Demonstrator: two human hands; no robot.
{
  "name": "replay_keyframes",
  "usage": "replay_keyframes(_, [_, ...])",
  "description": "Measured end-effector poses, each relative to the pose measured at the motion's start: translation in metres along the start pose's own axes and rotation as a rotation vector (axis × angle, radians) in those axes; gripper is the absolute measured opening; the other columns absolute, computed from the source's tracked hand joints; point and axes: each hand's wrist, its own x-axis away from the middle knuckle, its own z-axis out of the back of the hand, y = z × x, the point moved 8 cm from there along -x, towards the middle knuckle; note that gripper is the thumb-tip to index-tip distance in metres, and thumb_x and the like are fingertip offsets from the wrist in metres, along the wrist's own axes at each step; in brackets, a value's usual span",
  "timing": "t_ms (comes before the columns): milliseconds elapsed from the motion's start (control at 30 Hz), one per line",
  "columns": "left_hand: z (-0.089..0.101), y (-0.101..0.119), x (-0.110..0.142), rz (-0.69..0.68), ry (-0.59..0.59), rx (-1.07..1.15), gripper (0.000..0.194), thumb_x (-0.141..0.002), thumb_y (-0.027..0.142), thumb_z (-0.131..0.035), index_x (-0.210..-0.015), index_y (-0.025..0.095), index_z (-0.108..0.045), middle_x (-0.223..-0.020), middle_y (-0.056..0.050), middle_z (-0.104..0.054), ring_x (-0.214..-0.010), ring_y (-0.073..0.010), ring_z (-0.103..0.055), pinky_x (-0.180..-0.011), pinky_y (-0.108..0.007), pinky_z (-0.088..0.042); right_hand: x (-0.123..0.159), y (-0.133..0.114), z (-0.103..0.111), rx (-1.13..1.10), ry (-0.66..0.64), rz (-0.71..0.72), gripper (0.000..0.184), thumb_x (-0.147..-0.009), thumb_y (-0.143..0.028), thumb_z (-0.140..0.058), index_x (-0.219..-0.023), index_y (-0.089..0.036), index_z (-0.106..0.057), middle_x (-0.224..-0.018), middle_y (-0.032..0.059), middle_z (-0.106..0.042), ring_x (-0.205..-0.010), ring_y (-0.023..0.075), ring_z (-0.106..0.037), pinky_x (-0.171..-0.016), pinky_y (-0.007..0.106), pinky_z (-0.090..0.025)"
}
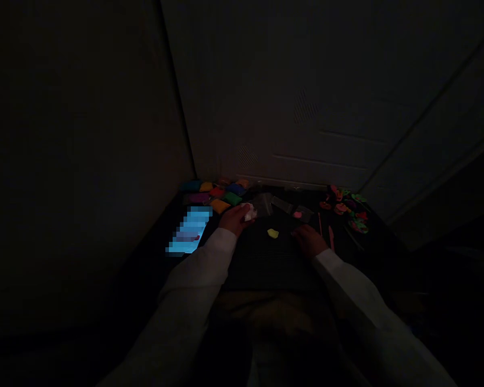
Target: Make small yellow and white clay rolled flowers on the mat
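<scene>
To the left of the yellow piece (272,233), the left hand (234,218) grips a white lump (249,212), best held lightly to avoid squashing it, while to the piece's right the right hand (310,241) curls, its grip impossible to tell.

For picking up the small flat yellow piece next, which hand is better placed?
Probably the right hand: it is near the small flat yellow piece, with nothing clearly visible in its grasp. The left hand holds an irregular white lump.
</scene>
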Motion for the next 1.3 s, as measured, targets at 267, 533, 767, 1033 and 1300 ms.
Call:
replay_keyframes(267, [-0.011,0.0,0.007,0.014,-0.1,-0.024,0.024,-0.081,0.027,-0.049,-0.1,0.013,-0.052,-0.094,-0.005,-0.057,-0.077,-0.0124,-0.056,-0.065,-0.03,-0.05,0.012,-0.012,0.039,-0.041,0.189,-0.009,0.027,-0.077,-0.025,-0.05,-0.101,-0.023,-0.062,-0.11,0.0079,-0.06,-0.107,0.026,-0.048,-0.089,0.047,-0.034])
replay_keyframes(533, [-0.017,-0.009,0.008,0.055,-0.18,-0.075,0.021,-0.081,0.026,-0.05,-0.097,0.012,-0.053,-0.09,-0.004,-0.058,-0.074,-0.0113,-0.057,-0.063,-0.028,-0.05,-0.025,-0.051,0.059,-0.332,0.263,0.096,0.026,-0.081,-0.03,-0.047,-0.103,-0.023,-0.06,-0.107,0.005,-0.06,-0.103,0.0165,-0.053,-0.091,0.033,-0.041])
replay_keyframes(767, [-0.022,-0.012,0.011,0.066,-0.226,-0.072,0.019,-0.08,0.023,-0.052,-0.094,0.011,-0.055,-0.086,-0.003,-0.06,-0.071,-0.0106,-0.058,-0.061,-0.027,-0.05,-0.048,-0.066,0.036,-0.482,0.107,0.151,0.028,-0.076,-0.033,-0.056,-0.101,-0.024,-0.062,-0.101,0.0033,-0.065,-0.094,0.0168,-0.059,-0.085,0.031,-0.045])
replay_keyframes(1033, [-0.025,-0.012,0.015,0.065,-0.238,-0.041,0.018,-0.074,0.022,-0.059,-0.088,0.012,-0.059,-0.079,-0.005,-0.064,-0.068,-0.0119,-0.06,-0.059,-0.026,-0.05,-0.052,-0.059,0.032,-0.535,0.094,0.041,0.017,-0.075,-0.03,-0.053,-0.081,-0.022,-0.067,-0.086,0.0019,-0.069,-0.083,0.0178,-0.062,-0.076,0.031,-0.047])
replay_keyframes(1300, [-0.015,-0.006,0.006,0.023,-0.157,-0.055,0.024,-0.081,0.027,-0.049,-0.1,0.012,-0.052,-0.094,-0.005,-0.057,-0.077,-0.0122,-0.057,-0.065,-0.03,-0.05,-0.039,-0.031,0.046,-0.655,0.198,-0.145,0.032,-0.081,-0.043,-0.041,-0.093,-0.019,-0.06,-0.09,0.0057,-0.066,-0.085,0.0176,-0.061,-0.077,0.033,-0.046])
